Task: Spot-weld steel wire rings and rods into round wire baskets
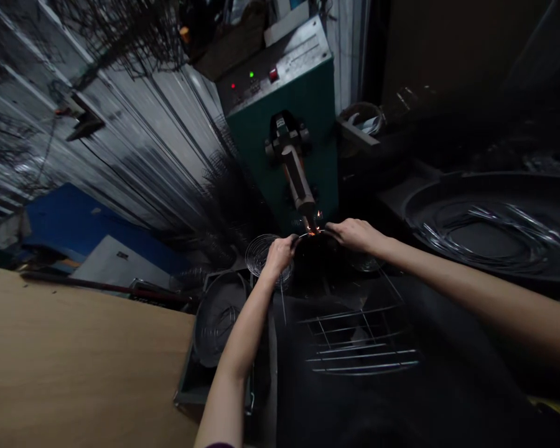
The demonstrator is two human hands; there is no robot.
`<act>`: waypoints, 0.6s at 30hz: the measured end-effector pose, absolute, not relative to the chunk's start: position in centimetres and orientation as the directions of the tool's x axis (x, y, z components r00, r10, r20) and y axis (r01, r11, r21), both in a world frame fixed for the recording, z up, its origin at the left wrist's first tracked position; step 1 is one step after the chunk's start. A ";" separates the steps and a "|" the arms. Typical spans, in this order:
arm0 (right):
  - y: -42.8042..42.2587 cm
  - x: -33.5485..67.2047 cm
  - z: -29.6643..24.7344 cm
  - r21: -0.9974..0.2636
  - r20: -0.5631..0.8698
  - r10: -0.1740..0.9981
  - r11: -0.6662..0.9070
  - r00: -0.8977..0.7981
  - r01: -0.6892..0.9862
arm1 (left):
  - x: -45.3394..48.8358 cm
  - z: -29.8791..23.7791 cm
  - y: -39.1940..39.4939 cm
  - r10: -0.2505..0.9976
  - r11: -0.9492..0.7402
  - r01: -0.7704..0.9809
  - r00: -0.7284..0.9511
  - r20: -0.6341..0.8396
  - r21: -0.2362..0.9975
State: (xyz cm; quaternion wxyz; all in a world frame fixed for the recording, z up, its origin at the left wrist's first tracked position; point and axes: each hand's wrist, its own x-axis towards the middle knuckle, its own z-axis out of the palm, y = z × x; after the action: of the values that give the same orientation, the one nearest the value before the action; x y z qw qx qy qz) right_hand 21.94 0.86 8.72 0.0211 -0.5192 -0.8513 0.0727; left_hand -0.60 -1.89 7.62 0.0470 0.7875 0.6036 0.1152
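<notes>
My left hand (279,256) and my right hand (354,235) are closed on a thin curved metal wire (303,236), one on each side of the welding tip. Dark coverings show on the fingertips. Between the hands, orange sparks (313,231) fly where the wire meets the tip of the spot welder's arm (297,177). That arm juts from a green machine (247,134). Wire rings (259,246) sit behind and beside my left hand. Below my hands is a wire rack (366,348) with several bars, against dark cloth.
Left of my arm stands a dark round pan (212,336) holding wire rings. A wide black basin (420,193) with bundled wire hoops (490,239) lies at right. A wooden board (74,354) fills the lower left, and a blue panel (70,218) is behind it.
</notes>
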 end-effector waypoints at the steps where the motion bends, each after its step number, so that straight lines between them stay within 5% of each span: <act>1: 1.0 22.3 8.7 -0.176 -0.050 0.888 0.443 -0.457 0.879 | -0.6 7.5 -1.8 0.960 -0.272 0.937 0.248 0.130 0.218; 8: -1.1 25.9 8.5 -0.381 -0.177 0.860 0.389 -0.479 0.839 | 0.1 7.3 -2.6 0.966 -0.238 0.900 0.181 0.183 0.365; 13: -6.1 28.1 8.9 -0.502 0.105 0.947 0.313 -0.303 0.806 | -1.6 5.8 -9.7 0.973 -0.192 0.527 -0.007 0.230 0.828; 16: -7.9 30.1 8.7 -0.601 0.221 0.962 0.262 -0.158 0.755 | -1.3 2.3 -16.2 0.952 0.199 0.163 -0.264 -0.151 0.966; 18: -8.4 31.1 8.1 -0.681 0.287 0.956 0.252 -0.066 0.688 | -0.2 -0.5 -19.4 0.887 0.452 -0.071 -0.069 -0.456 0.889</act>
State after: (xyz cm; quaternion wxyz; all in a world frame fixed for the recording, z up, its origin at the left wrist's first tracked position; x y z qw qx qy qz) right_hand 31.08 -8.39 8.12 0.3581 -0.5823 -0.7055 0.1871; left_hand -0.15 -19.39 -0.52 0.5946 0.3345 0.6103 0.4026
